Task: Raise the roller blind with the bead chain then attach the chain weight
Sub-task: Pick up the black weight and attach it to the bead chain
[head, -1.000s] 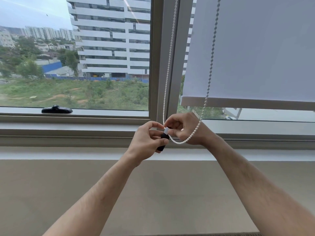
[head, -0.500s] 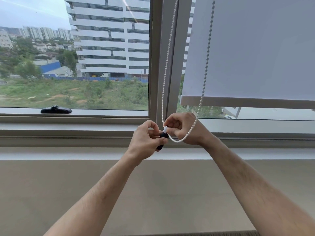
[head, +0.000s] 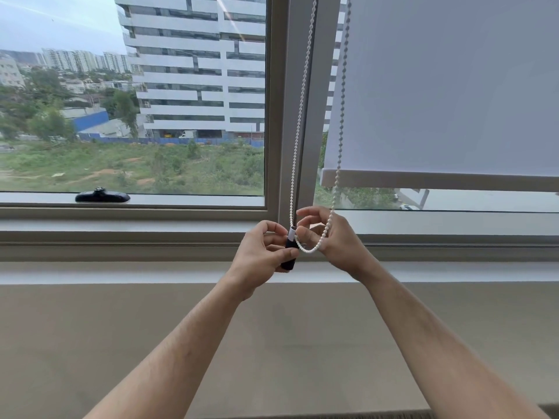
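Observation:
A white roller blind [head: 447, 95] covers the right window pane; its bottom bar [head: 438, 182] hangs a little above the sill. The white bead chain [head: 298, 131] drops in two strands along the blind's left edge and loops at the bottom. A black chain weight with a white top [head: 289, 248] stands upright at the left strand's lower end. My left hand [head: 263, 252] pinches the weight's black body. My right hand [head: 335, 237] sits just right of it, fingers loosely spread, with the chain loop draped around them.
A grey window frame post [head: 278, 116] rises behind the chain. A black window handle [head: 102, 196] lies on the left pane's lower rail. The white sill [head: 121, 273] and a beige wall [head: 272, 343] run below my hands.
My right hand's fingers have opened away from the weight's white top. The right chain strand has swung nearer to vertical. My left hand keeps its pinch on the weight.

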{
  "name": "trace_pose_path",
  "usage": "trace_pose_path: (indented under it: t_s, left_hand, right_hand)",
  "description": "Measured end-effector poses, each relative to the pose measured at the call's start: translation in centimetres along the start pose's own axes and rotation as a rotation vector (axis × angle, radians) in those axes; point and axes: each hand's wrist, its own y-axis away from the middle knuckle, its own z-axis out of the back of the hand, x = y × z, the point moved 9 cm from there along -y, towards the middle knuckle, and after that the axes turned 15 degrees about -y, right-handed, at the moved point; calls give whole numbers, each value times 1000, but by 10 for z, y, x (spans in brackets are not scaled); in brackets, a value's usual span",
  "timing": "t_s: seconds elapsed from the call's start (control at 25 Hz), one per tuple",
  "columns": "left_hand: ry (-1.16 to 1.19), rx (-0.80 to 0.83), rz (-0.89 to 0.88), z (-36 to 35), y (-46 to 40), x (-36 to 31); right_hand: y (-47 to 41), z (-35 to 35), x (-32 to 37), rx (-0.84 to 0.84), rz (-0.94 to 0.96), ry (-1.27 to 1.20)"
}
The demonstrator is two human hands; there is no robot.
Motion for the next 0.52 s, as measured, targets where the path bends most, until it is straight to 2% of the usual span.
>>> trace_pose_path:
  t_s: [0.12, 0.24, 0.36, 0.52]
  left_hand:
    - [8, -9, 4, -4, 1, 6]
    - [35, -19, 3, -6, 3, 14]
    - [33, -38, 11, -8, 4, 23]
    - [9, -22, 7, -17, 6, 30]
  right_hand:
    - [10, 0, -15, -59, -45, -171]
    - [19, -6, -29, -6, -91, -262]
    - [27, -11, -35, 67, -107, -289]
    - [33, -8, -46, 2, -137, -257]
